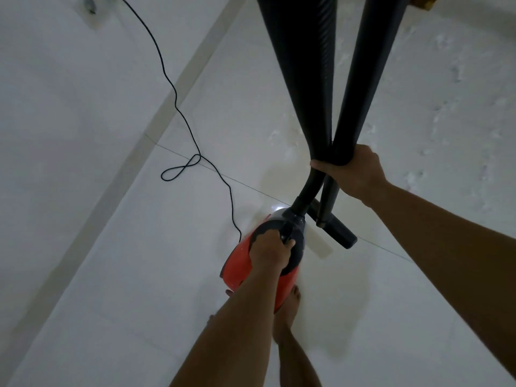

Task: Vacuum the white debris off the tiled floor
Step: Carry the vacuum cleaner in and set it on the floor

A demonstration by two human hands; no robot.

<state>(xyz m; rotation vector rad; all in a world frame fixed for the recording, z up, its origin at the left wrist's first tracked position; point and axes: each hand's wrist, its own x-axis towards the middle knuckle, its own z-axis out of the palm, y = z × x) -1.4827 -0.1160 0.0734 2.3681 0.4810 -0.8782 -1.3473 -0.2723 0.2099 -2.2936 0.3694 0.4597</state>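
A red and black vacuum cleaner [240, 263] hangs above the white tiled floor [139, 275]. My left hand [269, 251] grips its black top handle. My right hand [351, 171] holds the ribbed black hose [301, 79] and the smooth black wand [360, 79] together where they cross. The black floor nozzle [339, 233] at the wand's end sits just right of the vacuum body. White debris [452, 74] is scattered over the tiles on the right side.
A black power cord [178, 104] runs from a wall socket [89, 7] at top left, loops on the floor and reaches the vacuum. A wall with a pale skirting strip fills the left. My bare foot [287, 311] stands below the vacuum. A yellowish object shows at the top right edge.
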